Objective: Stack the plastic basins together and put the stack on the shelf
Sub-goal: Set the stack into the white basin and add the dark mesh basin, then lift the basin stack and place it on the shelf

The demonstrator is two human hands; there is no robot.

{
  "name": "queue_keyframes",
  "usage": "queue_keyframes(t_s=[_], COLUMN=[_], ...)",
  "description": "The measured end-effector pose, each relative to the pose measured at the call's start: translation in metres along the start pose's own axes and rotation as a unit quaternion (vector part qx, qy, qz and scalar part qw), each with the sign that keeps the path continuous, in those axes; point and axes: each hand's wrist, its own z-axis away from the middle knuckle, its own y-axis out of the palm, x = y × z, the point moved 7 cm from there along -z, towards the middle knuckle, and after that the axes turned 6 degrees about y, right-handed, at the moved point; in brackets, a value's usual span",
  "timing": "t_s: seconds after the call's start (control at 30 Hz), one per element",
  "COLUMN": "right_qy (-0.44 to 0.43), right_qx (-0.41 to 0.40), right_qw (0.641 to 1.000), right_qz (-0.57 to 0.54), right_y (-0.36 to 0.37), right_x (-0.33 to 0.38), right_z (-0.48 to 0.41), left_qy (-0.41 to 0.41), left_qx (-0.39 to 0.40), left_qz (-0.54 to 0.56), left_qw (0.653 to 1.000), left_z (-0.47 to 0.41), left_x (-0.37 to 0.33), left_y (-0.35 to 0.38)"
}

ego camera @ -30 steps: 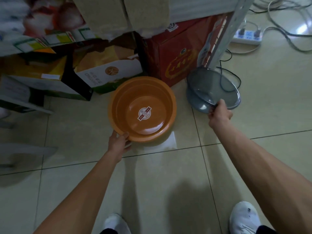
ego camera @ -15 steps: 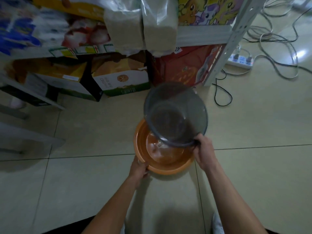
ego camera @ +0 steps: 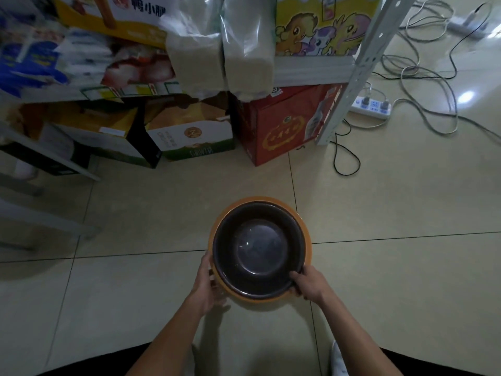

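A dark see-through basin [ego camera: 257, 246] is sitting nested inside an orange basin [ego camera: 305, 234], so that only the orange rim is showing as a ring around it. The two basins are being held level above the tiled floor [ego camera: 406, 213], in front of the shelf [ego camera: 311, 67], well apart from it.

The left hand [ego camera: 207, 283] is wrapping around the near left side of the orange basin, with the fingers curling under the outside wall and the thumb lying along the rim. The right hand [ego camera: 309, 284] is closing on the near right edge of the stack, its thumb pressing over the dark basin's rim and the other fingers going underneath. Both forearms are reaching forward from the bottom of the view.

The shelf's white metal post [ego camera: 349, 82] is standing on the floor at the right end, and its lower board is carrying clear bags [ego camera: 244, 44] and a box with cartoon ponies [ego camera: 320, 25]. Under that board a red box [ego camera: 284, 126] and a white and green box [ego camera: 192, 134] are resting on the floor. A white power strip [ego camera: 372, 107] with cables is lying on the floor to the right of the post.
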Motion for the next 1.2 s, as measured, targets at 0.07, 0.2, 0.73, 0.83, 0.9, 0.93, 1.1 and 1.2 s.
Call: queue_keyframes(t_s=[0.07,0.2,0.73,0.83,0.9,0.93,1.1,1.2], right_qy=[0.029,0.070,0.067,0.030,0.002,-0.014,-0.111,-0.154], right_qx=[-0.054,-0.163,-0.076,-0.078,-0.083,-0.090,-0.129,-0.147], right_qw=[0.996,0.983,0.990,0.991,0.987,0.984,0.964,0.953], right_qz=[0.071,0.057,-0.099,-0.106,-0.134,-0.152,-0.202,-0.214], right_y=[-0.009,-0.032,-0.034,-0.050,-0.072,-0.084,-0.140,-0.171], right_x=[-0.004,-0.006,-0.009,0.001,0.032,0.046,0.115,0.154], right_z=[0.001,0.002,0.019,0.023,0.055,0.063,0.106,0.145], left_qy=[0.028,0.084,0.048,0.095,0.123,0.137,0.216,0.251], left_qx=[0.004,-0.045,0.001,0.005,0.013,0.021,0.031,0.033], left_qz=[-0.035,-0.091,-0.177,-0.175,-0.168,-0.169,-0.151,-0.136], left_qw=[0.999,0.991,0.983,0.980,0.978,0.976,0.964,0.958], left_z=[-0.001,-0.013,0.026,0.070,0.102,0.120,0.207,0.255], left_x=[-0.004,-0.014,-0.048,-0.084,-0.111,-0.125,-0.187,-0.214], left_y=[0.002,-0.008,-0.004,0.003,0.006,0.009,0.014,0.015])
